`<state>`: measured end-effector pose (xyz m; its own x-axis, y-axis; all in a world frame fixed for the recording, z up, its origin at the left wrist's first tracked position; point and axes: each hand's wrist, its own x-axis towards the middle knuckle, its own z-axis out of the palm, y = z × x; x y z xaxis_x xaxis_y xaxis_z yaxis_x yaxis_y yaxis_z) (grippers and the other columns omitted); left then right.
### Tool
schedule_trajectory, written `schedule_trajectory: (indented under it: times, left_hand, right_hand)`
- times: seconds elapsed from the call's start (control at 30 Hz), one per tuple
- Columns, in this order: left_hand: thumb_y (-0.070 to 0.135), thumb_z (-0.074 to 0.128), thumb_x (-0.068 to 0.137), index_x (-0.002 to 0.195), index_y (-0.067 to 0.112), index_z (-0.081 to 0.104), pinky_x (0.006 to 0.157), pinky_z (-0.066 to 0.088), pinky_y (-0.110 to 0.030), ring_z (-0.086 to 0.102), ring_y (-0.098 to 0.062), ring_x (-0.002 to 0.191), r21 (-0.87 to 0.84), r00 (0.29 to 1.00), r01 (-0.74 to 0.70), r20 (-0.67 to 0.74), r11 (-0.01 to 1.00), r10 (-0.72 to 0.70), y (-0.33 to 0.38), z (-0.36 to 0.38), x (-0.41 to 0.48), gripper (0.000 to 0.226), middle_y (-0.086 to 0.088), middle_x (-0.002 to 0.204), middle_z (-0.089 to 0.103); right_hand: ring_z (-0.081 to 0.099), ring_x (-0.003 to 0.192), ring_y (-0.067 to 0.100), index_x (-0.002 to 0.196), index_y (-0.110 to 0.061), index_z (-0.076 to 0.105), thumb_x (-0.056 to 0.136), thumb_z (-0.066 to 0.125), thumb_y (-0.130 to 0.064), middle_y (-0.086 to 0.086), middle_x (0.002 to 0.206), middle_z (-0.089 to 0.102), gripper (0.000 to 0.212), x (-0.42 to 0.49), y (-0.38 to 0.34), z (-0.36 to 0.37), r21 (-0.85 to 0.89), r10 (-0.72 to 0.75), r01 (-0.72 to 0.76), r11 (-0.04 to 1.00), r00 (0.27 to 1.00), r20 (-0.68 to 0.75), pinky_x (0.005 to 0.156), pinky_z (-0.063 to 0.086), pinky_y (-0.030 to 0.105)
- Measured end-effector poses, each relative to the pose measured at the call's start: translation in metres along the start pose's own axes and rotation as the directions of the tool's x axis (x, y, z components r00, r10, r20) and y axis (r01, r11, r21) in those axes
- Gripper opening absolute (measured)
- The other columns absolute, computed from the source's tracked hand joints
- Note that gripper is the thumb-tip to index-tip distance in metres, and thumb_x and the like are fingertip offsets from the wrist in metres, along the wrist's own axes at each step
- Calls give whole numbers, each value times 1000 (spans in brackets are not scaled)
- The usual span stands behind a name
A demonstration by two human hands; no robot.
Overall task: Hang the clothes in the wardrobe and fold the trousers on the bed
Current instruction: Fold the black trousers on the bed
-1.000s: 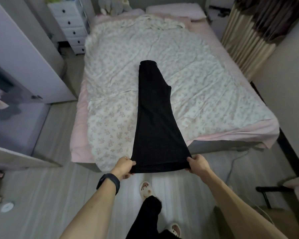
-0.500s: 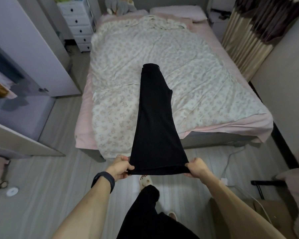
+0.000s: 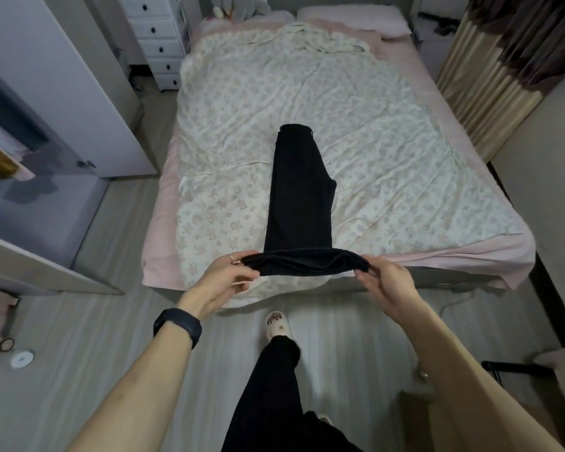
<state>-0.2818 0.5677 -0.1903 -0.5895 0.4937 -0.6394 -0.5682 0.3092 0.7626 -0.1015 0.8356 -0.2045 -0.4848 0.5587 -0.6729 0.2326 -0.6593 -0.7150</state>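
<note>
wardrobe [image 3: 79,102] door stands open far left, inside mostly cut off. left hand [image 3: 224,282] pinches one hem corner of trousers [image 3: 299,197], right hand [image 3: 385,282] pinches the other. hem held up level, likely so it carries over to the waist in one fold. the rest lies flat, lengthwise on bed [image 3: 405,177], waist toward pillows. undersides of both grips hidden by cloth.
</note>
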Motion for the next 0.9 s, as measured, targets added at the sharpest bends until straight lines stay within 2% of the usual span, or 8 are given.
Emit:
schedule_trajectory:
  times: [0.07,0.13,0.2,0.3,0.4,0.53,0.7,0.9]
  left_hand:
    - [-12,68,81,125,17,65,73,51,-28,64,-16,82,152,997,-70,-15,986,73,28,2,23,54,-8,100,68]
    - [-1,72,86,122,21,65,75,51,-26,66,-15,83,315,986,-131,-59,940,157,56,3,52,43,-5,105,72]
    - [17,72,91,115,24,66,70,46,-21,66,-10,76,426,959,-193,-110,884,262,91,4,97,25,-1,95,73]
    - [33,72,92,106,25,69,69,44,-22,64,-4,69,473,921,-233,-174,850,349,139,0,173,17,7,77,71]
    - [43,68,93,106,24,67,69,47,-25,66,-5,73,547,908,-207,-203,811,368,194,-3,260,23,8,75,72]
    - [50,62,95,100,30,59,75,51,-29,65,-5,79,653,913,-131,-213,746,347,259,-10,370,21,11,79,72]
    - [56,58,94,106,25,64,77,53,-34,65,-13,88,745,901,-42,-260,666,348,305,-18,520,34,10,88,72]
    - [55,51,99,118,20,62,76,53,-35,65,-22,95,811,899,82,-311,579,309,300,-12,664,41,2,100,69]
  right_hand:
    - [73,100,22,113,4,66,97,55,2,12,109,74,20,24,-26,15,-56,-67,70,996,997,47,77,59,22]
    - [70,111,22,112,5,69,91,54,10,9,109,75,26,46,-50,30,-235,-175,204,950,975,139,90,56,24]
    - [72,104,21,106,4,72,83,58,13,11,102,75,29,81,-78,52,-320,-211,266,909,958,197,91,55,28]
    - [73,91,18,111,-12,74,87,75,-13,4,96,76,25,145,-114,93,-567,-339,337,752,935,106,88,58,37]
    - [69,86,17,112,-16,70,92,70,-39,-2,93,71,31,223,-156,138,-732,-427,313,606,904,32,81,56,39]
    - [63,90,19,112,-16,69,94,67,-43,-2,100,65,32,327,-213,194,-800,-472,328,503,879,63,77,46,33]
    - [61,102,21,118,-13,67,97,62,-41,2,114,65,35,469,-251,241,-847,-461,313,430,883,93,85,45,33]
    - [62,96,26,108,-14,59,101,53,-43,3,96,65,30,615,-245,269,-895,-407,237,378,911,69,73,46,35]
